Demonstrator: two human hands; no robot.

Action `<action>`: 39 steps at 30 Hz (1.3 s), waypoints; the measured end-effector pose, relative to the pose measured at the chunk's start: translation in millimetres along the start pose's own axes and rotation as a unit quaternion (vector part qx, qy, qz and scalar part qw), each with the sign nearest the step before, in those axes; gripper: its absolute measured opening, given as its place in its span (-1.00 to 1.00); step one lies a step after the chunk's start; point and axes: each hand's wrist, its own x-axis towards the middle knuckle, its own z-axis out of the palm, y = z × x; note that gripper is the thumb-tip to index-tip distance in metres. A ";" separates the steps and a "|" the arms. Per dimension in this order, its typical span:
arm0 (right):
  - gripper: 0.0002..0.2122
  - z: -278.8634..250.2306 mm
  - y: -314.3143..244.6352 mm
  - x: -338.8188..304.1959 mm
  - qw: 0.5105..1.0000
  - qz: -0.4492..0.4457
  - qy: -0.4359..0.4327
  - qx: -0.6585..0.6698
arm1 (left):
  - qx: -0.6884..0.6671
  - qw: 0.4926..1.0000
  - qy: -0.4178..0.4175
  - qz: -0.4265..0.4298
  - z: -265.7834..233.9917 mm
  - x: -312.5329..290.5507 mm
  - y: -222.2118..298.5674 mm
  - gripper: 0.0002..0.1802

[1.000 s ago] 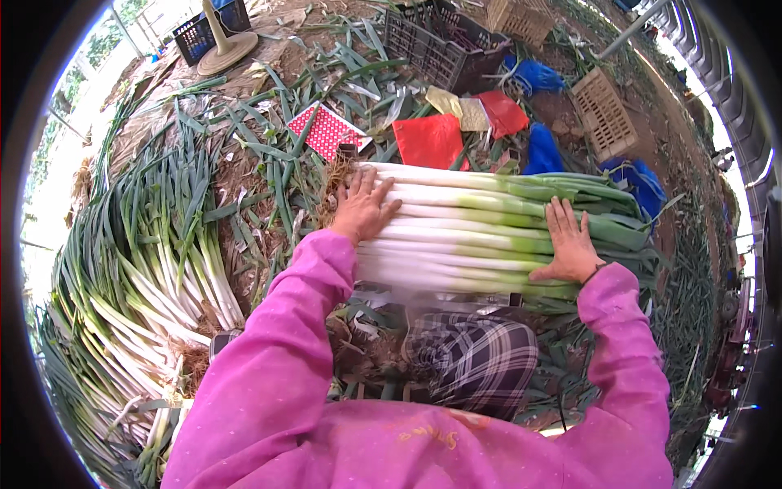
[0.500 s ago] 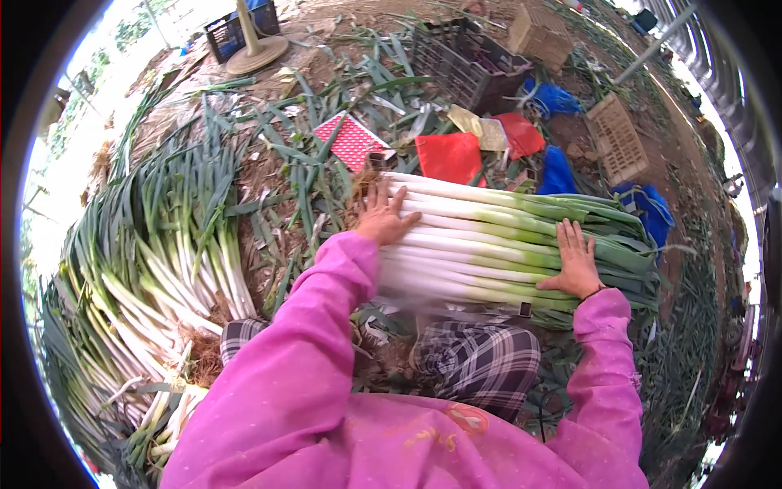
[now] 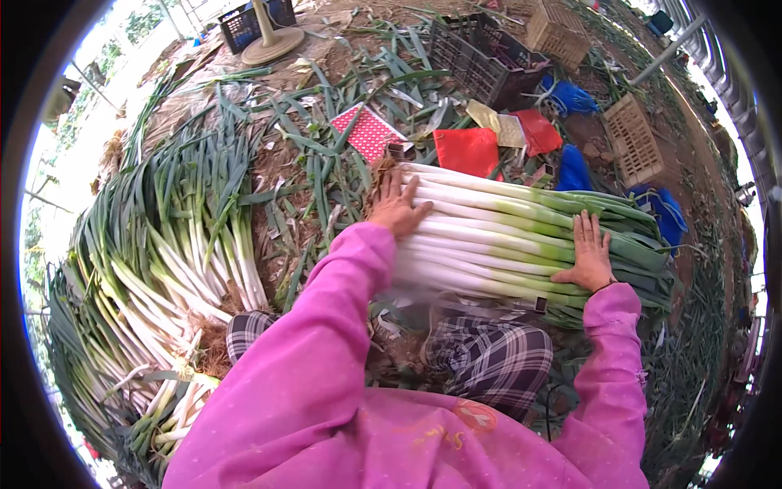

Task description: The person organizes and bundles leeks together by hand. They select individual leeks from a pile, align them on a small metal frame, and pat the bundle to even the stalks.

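A thick layer of leeks (image 3: 489,232) lies side by side in front of me, white ends to the left and green leaves to the right. On the white ends, close to the roots, my left hand (image 3: 399,209) rests flat with its fingers spread. My right hand (image 3: 588,254) lies open across the green part, thumb apart from the fingers. What supports the leeks is mostly hidden under them; small dark end pieces show at its edges. To my left a large pile of loose leeks (image 3: 163,261) spreads over the ground, roots toward me.
Beyond the leeks lie a red-and-white patterned sheet (image 3: 371,132), red cloths (image 3: 466,151), and blue bags (image 3: 574,168). A black crate (image 3: 485,61) and tan crates (image 3: 634,140) stand farther off. A round-based post (image 3: 273,45) rises at the far left. Leaf scraps litter the soil.
The whole view has shifted slightly, so the scene sits a little farther right. Both hands stay at about the same places on the leeks.
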 end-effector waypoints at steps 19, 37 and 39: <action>0.33 2.3 -3.6 -6.5 0.999 0.026 0.014 -0.015 | -0.039 0.998 0.011 -0.051 23.2 -20.2 2.7 -0.12; 0.40 44.8 37.0 10.5 0.997 0.068 0.014 -0.045 | -0.114 0.870 0.412 -0.246 -163.3 -321.5 -310.4 -0.54; 0.43 49.1 14.9 26.2 0.999 0.029 0.002 -0.039 | 0.200 0.752 0.551 -0.302 -144.3 -410.3 -419.9 -0.56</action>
